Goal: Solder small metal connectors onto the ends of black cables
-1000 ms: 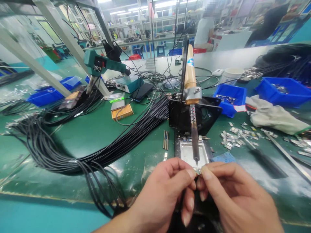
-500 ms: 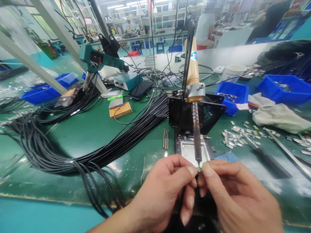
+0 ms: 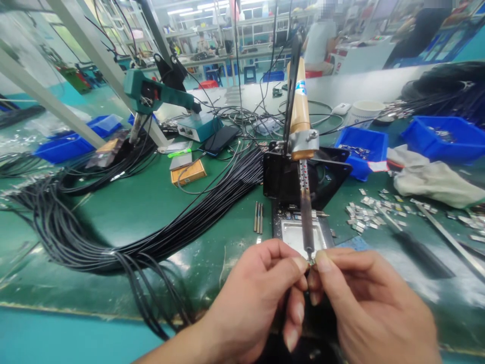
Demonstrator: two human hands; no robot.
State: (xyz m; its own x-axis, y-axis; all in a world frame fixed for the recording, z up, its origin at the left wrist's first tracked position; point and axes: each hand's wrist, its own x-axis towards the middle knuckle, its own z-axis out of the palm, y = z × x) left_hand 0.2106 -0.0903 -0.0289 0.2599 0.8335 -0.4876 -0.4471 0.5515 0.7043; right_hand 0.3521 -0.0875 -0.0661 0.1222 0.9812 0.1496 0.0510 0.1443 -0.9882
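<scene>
My left hand (image 3: 261,293) and my right hand (image 3: 371,298) meet just under the tip of a soldering iron (image 3: 306,212), which is clamped pointing down in a stand. Thumb and forefinger of each hand are pinched together. Between the fingertips shows a tiny metallic piece (image 3: 312,262) at the iron's tip; most of it is hidden, and its kind is too small to make out. Behind the hands lies a shallow metal tray (image 3: 290,227) at the foot of the stand. A black fan-like housing (image 3: 280,174) stands behind the iron.
A thick bundle of black cables (image 3: 166,227) curves across the green bench at left. Small metal connectors (image 3: 366,215) lie scattered at right, near a blue bin (image 3: 361,146), another blue bin (image 3: 447,136) and a pale cloth glove (image 3: 435,179). A heat gun (image 3: 157,93) hangs at left.
Both hands stay almost in place, with only slight shifts of the fingers at the iron's tip. Nothing else has visibly moved.
</scene>
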